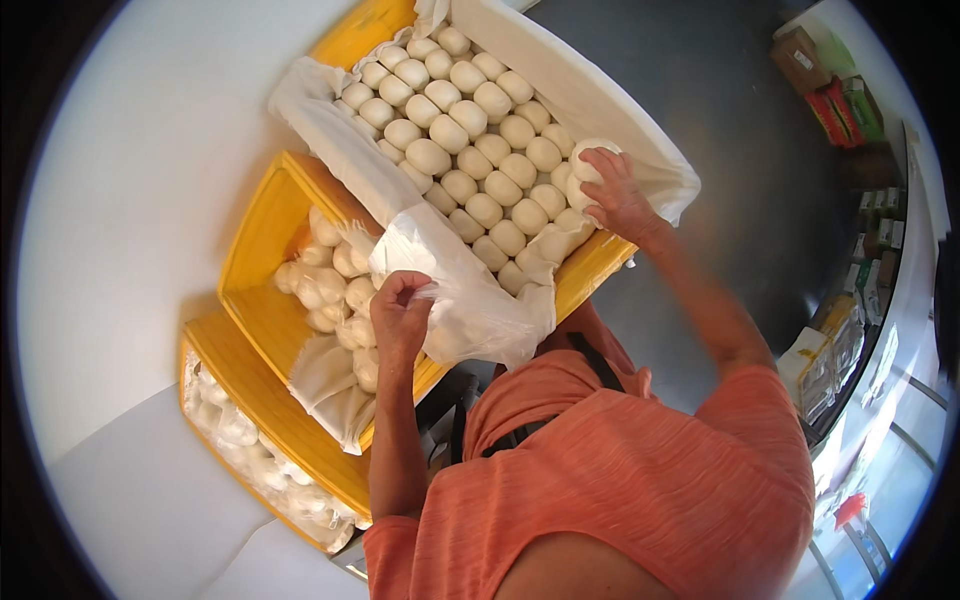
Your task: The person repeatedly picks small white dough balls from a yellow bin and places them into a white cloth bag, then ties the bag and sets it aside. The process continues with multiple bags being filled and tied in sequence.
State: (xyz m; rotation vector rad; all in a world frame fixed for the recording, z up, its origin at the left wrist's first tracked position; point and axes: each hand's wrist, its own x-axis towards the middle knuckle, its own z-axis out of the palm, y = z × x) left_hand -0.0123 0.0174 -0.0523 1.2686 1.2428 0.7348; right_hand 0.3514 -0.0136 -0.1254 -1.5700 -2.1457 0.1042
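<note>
Buns (577, 190) under right grip (624, 200), perhaps two, bag (465, 305) in left grip (400, 312)

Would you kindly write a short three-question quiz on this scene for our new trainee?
1. Multiple choice: what does the left hand pinch?
a) a wooden spoon
b) thin, see-through plastic
c) a metal tray

2. True or false: the right hand is touching buns at the right side of the large yellow crate.

3. Fill in the missing word: a white ____ hangs over the long sides of that crate.

Key:
1. b
2. True
3. cloth
</note>
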